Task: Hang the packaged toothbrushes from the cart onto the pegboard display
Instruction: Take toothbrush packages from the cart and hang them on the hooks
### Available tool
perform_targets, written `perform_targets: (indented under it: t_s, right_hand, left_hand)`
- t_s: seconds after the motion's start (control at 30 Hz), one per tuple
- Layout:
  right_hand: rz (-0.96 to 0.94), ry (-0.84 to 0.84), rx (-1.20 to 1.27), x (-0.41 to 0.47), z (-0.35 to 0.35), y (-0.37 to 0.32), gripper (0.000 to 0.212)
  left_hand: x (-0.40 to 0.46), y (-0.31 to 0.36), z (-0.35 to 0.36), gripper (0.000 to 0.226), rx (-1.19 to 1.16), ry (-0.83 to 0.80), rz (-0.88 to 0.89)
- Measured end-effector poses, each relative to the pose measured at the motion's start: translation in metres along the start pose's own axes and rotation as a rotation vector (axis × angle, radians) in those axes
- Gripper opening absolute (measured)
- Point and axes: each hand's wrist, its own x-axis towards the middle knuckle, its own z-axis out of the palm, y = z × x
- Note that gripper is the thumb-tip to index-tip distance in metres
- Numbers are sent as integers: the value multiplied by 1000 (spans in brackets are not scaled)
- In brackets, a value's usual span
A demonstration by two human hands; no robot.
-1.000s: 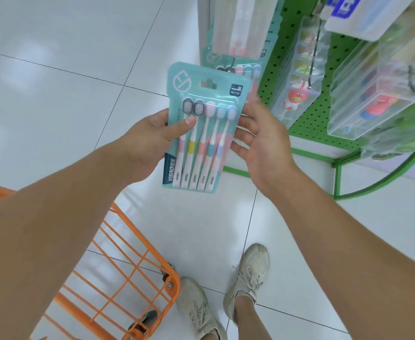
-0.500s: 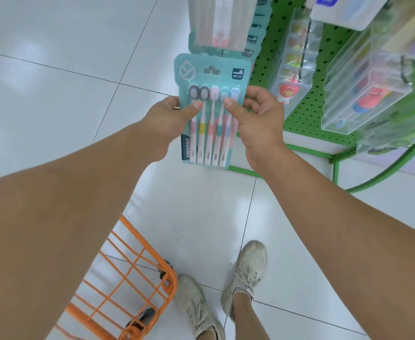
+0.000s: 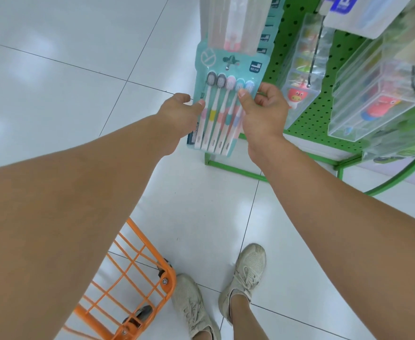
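The left thumb (image 3: 200, 104) presses the front of the teal pack (image 3: 222, 99) near its left edge, with the rest of the left hand (image 3: 179, 114) curled round behind it. The right thumb (image 3: 242, 95) pinches the pack's right side, and the other fingers of the right hand (image 3: 263, 111) are bent behind the edge. So both hands hold the pack, upright, up against the left end of the green pegboard (image 3: 324, 111).

The pack's hanging hole sits near the top, and a small metal peg tip (image 3: 227, 67) shows just below it. I can't tell whether the hole is already over the peg. If it isn't, letting go now would drop the pack to the floor. The hole is small and the card thin, so a push slightly off line could bend or tear the tab. More teal packs (image 3: 266, 33) hang close behind and a clear one overlaps from above; shoving could knock those loose.

Counted: one pack in the hands, with five brushes in it, two with grey heads, then pink, and two bluish. Behind it at least four more teal packs show as stepped edges. One orange cart (image 3: 137, 273) stands at lower left; its contents are out of sight. Two hands, two shoes.
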Motion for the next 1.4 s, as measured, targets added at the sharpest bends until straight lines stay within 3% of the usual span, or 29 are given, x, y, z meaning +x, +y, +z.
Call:
perform_targets:
  t_s: [0.1, 0.2, 0.3, 0.37, 0.43, 0.53, 0.63, 0.77, 0.83, 0.9, 0.97, 1.07, 1.13, 1.23, 1.4]
  right_hand:
    - [30, 12, -127, 7, 6, -2, 11]
    - [130, 9, -211, 6, 10, -7, 29]
    - [427, -67, -245, -14, 2, -17, 45]
    - [651, -237, -158, -50, -9, -29, 31]
    - [756, -369, -261, -98, -22, -48, 20]
    - [663, -447, -385, -171, -31, -98, 17]
    - [490, -544, -378, -245, -14, -156, 9]
    - [114, -842, -469, -343, 41, -180, 8]
    - [-15, -1060, -555, -386, 73, -169, 14]
    - [-157, -1234, -795, -415, 104, -146, 35]
    - [-292, -1312, -1141, -426, 128, -113, 59]
    - [-145, -1241, -1376, -425, 155, -63, 81]
    - [11, -1128, -1445, -424, 164, -43, 89]
    - [79, -1043, -1474, -425, 175, -29, 89]
    - [23, -969, -1546, -425, 177, -27, 75]
  left_hand:
    - [-7, -4, -10, 49, 30, -2, -27]
    - [-22, -13, -23, 36, 16, -28, -66]
    - [-47, -21, -38, 22, -36, -53, -104]
    - [-75, -20, -54, 21, -97, -56, -129]
    - [-114, -15, -77, 19, -186, -24, -128]
    - [-183, -4, -128, 10, -341, 107, -28]
    - [-260, -15, -196, 9, -398, 360, 67]
    - [-353, -73, -274, 15, -310, 673, -36]
    - [-383, -106, -298, 14, -238, 738, -119]
    - [-396, -137, -313, 41, -80, 724, -280]
    - [-399, -165, -315, 80, 55, 602, -526]
    - [-395, -211, -302, 121, -132, 464, -800]
    - [-388, -235, -291, 132, -383, 550, -896]
    - [-383, -256, -281, 119, -560, 718, -944]
    - [-387, -264, -283, 103, -504, 730, -975]
